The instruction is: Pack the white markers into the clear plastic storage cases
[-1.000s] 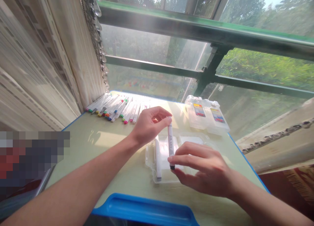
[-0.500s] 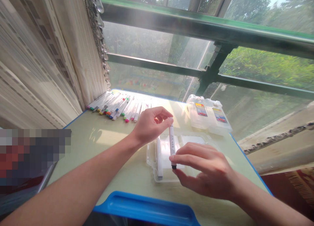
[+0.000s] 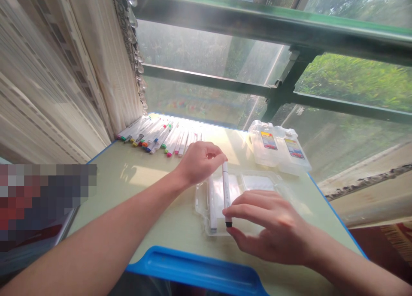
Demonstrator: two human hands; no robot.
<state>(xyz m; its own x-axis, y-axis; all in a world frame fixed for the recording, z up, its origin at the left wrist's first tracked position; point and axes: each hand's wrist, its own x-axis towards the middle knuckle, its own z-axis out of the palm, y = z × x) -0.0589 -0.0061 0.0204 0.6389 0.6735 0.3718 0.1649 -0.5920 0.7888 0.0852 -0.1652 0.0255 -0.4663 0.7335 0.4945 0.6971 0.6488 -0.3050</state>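
A white marker pen (image 3: 226, 188) with a black end is held between my two hands, above a clear plastic case (image 3: 200, 201) lying open on the table. My left hand (image 3: 202, 161) pinches the marker's far end. At its near end, by the black tip, my right hand (image 3: 270, 227) grips it with thumb and fingers. Another marker (image 3: 213, 210) lies along the left side of the case. Beyond my left hand, many white markers with coloured ends (image 3: 157, 135) are spread in a row.
Two translucent cases with car labels (image 3: 278, 146) stand at the table's back right. A blue tray edge (image 3: 196, 268) runs along the front of the pale green table (image 3: 154, 210). The window (image 3: 206, 51) rises behind it, with a curtain (image 3: 64, 64) on the left.
The view has shifted slightly. Both hands keep hold of the marker, which now sits a little lower and has turned slightly.
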